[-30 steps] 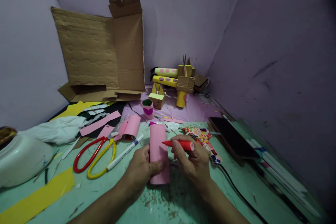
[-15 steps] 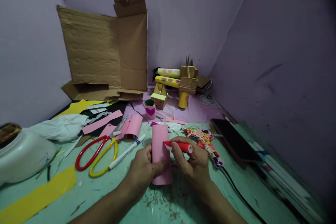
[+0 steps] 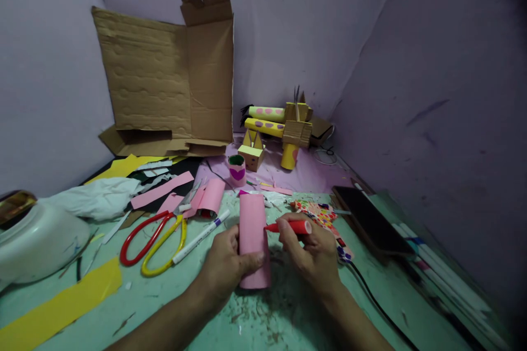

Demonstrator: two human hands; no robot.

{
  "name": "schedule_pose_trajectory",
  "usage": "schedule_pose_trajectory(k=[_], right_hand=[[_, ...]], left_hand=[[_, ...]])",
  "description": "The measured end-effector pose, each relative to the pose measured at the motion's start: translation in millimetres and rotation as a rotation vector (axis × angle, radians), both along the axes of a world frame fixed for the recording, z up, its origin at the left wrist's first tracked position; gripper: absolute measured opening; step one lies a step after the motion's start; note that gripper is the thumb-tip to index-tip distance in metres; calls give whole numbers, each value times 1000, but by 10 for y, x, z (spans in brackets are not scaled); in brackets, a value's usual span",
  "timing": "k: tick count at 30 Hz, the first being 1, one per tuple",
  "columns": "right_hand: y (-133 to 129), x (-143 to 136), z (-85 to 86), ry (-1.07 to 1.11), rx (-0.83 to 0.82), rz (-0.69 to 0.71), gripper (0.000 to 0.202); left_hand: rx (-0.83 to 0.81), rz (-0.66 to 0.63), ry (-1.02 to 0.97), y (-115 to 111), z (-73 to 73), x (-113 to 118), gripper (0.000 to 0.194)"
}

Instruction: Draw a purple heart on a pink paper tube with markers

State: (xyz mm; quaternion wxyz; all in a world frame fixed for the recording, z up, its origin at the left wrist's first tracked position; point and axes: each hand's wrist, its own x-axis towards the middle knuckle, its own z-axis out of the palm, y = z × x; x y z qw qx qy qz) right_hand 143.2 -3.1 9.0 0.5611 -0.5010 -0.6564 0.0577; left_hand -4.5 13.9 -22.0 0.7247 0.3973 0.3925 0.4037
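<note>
My left hand (image 3: 231, 256) is wrapped round the lower left side of a pink paper-covered tube (image 3: 252, 219), thumb across its front. In my right hand (image 3: 310, 247) is a red marker (image 3: 294, 227), pinched between thumb and fingers. The marker's tip points left at the tube's right edge; whether it touches cannot be made out. No clear mark shows on the tube's front. Left of my left hand lie a white marker (image 3: 201, 237) and scissors (image 3: 154, 244) with one red and one yellow handle. A glue gun (image 3: 323, 216) in a patterned cover lies behind my right hand.
Pink paper (image 3: 212, 196) and a small pink cup with a purple heart (image 3: 237, 171) stand behind. Cardboard animal figures (image 3: 275, 127) and a flattened box (image 3: 164, 77) are farther back. A phone (image 3: 370, 222) lies right, a white container (image 3: 41, 241) left, yellow paper (image 3: 61, 304) in front.
My right hand has drawn the red marker to the right, from the tube's front to its right edge. My left hand keeps its hold on the tube.
</note>
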Motion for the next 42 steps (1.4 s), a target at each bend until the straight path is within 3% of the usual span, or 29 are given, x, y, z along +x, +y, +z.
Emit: schedule_pose_trajectory(k=[10,13,18,21,24,29,33,39,42], right_hand=[[-24,-68,-67,148,-67,85,12],[-19,-46,-76,356,-135,118,15],[103,27,-146,820,-295,-18,36],[170,25,-185,943,-444,146,50],[190,-10,-166,1035,-551,295,52],[222,2,-92,1134,-506,246,56],[258,56,-102,1063,-461,216,59],[112,96,-52,762,-206,-3,40],[5,78,-16,585,-127,8,32]], left_hand=[[11,-33,-46,-6,19,0,40],[-9,-18,-98,12,65,-9,50],[-107,-4,-82,31,191,-37,54],[-113,-47,-101,27,231,-29,49],[-111,-125,-102,2,213,-19,44],[-86,-261,-73,-85,142,-17,57],[-49,-263,12,-145,149,9,59],[-125,-45,93,-88,171,8,44],[-131,8,74,-46,133,6,42]])
